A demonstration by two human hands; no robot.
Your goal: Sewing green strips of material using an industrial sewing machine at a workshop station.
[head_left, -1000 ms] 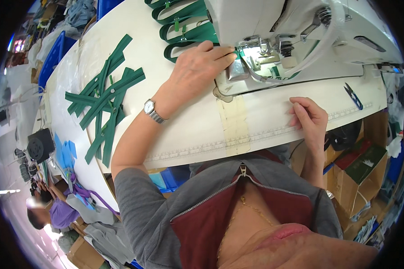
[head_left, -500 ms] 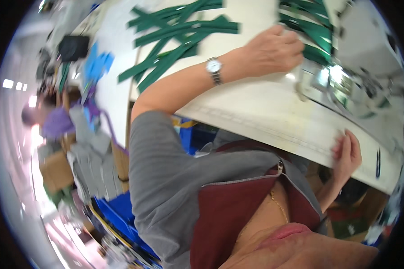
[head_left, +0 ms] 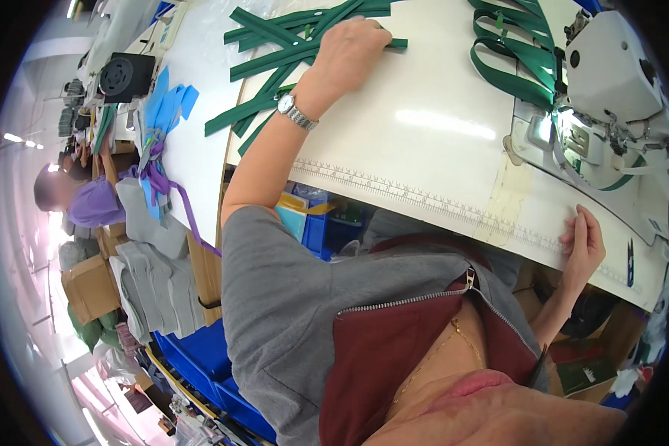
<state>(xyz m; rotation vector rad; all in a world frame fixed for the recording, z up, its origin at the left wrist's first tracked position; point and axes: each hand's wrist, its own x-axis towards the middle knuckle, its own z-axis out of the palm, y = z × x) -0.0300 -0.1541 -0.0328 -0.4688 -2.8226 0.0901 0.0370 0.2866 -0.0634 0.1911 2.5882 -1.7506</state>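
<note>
My left hand (head_left: 349, 58), with a silver watch on its wrist, lies over a crossed pile of green zipper strips (head_left: 275, 58) at the far left of the worktable. Its fingers are curled down onto one strip, whose end pokes out to the right; the fingertips are partly hidden. At the table's front edge on the right, my right hand (head_left: 583, 241) is empty, with its fingers loosely stretched. Beyond it stands a white sewing machine (head_left: 613, 70). Green strip (head_left: 520, 85) hangs in loops at its left side and runs down by the needle area.
A printed ruler (head_left: 424, 195) runs along the white table's front edge. Near the right end lies a dark pen-like tool (head_left: 630, 264). Blue pieces (head_left: 172, 100) and a purple strap (head_left: 189, 212) lie to the left. Another person (head_left: 93, 201) works farther left, near stacked grey pieces (head_left: 152, 286).
My left hand has moved left from the looped strip beside the machine to the pile of green zipper strips. My right hand has stayed near the table edge.
</note>
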